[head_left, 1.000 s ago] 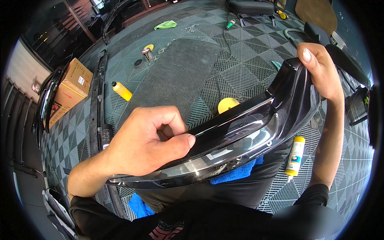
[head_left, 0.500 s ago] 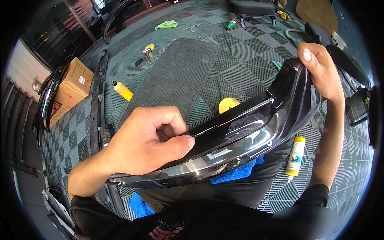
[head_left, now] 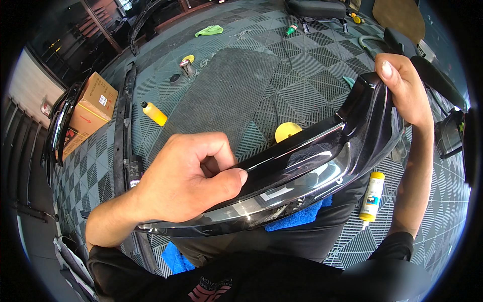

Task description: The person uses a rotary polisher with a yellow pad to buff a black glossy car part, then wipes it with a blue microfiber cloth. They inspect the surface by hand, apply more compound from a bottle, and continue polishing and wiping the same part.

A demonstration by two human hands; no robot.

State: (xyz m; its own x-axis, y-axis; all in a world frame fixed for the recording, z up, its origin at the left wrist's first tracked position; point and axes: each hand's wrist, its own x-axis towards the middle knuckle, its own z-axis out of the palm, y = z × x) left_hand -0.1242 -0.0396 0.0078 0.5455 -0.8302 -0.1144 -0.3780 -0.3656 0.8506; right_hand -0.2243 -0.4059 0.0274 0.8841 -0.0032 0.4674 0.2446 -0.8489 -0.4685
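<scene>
A long, curved, glossy black car trim panel [head_left: 307,166] lies across my lap, slanting up toward the right. My left hand [head_left: 188,176] is closed over its upper edge, with the thumb pressed on the near face and the fingertips hidden behind. At the raised right end, my right hand [head_left: 405,90] wraps round the panel's corner, thumb on top. Light scuff marks show near the lower middle of the shiny surface. A blue cloth [head_left: 297,217] is tucked between the panel and my thigh.
On the tiled floor, a yellow-capped white bottle [head_left: 371,196] lies at the right. A yellow round pad [head_left: 288,132] sits beyond the panel. Farther left are a yellow bottle [head_left: 154,114], a can [head_left: 186,68] and a cardboard box [head_left: 95,108]. Another blue cloth [head_left: 176,259] lies near me.
My left hand and thumb have shifted very slightly along the panel's edge. The panel and my right hand hold their place.
</scene>
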